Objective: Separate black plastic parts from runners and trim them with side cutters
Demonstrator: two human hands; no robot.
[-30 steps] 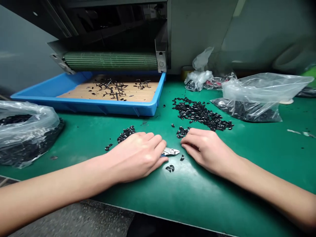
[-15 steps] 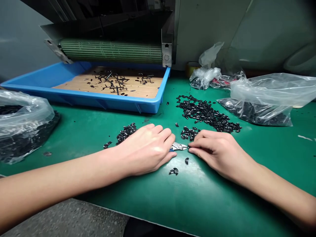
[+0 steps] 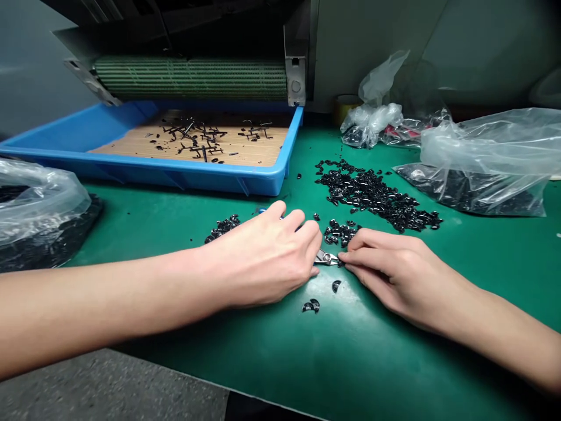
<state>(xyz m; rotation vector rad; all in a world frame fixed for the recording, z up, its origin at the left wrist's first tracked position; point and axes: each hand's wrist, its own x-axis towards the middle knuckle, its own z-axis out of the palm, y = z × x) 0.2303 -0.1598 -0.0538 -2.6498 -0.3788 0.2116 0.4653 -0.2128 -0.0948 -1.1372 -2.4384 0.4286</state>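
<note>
My left hand (image 3: 280, 257) is wrapped round a pair of small nippers (image 3: 326, 257), whose metal jaws point right and whose blue handles are mostly covered. At the jaw tips, my right hand (image 3: 385, 263) pinches a small shiny black plastic piece (image 3: 340, 263), largely hidden by the fingertips. Just above lies a small heap of black pieces (image 3: 339, 232). A single crescent-shaped piece (image 3: 336, 286) and a couple of touching ones (image 3: 311, 306) rest nearer to me. Another small heap (image 3: 223, 227) is partly behind my left forearm.
A larger spread of black pieces (image 3: 372, 196) lies farther back. Behind left, a blue tray (image 3: 258, 182) holds black sprues under a green roller (image 3: 193, 79). Plastic bags of black parts stand at left (image 3: 39, 222) and right (image 3: 486, 175). The green table's front edge (image 3: 210, 383) is near me.
The camera view has shifted slightly. My left hand's knuckles have risen, and a bit of blue handle shows behind them. The nipper jaws stay at the piece in my right fingers.
</note>
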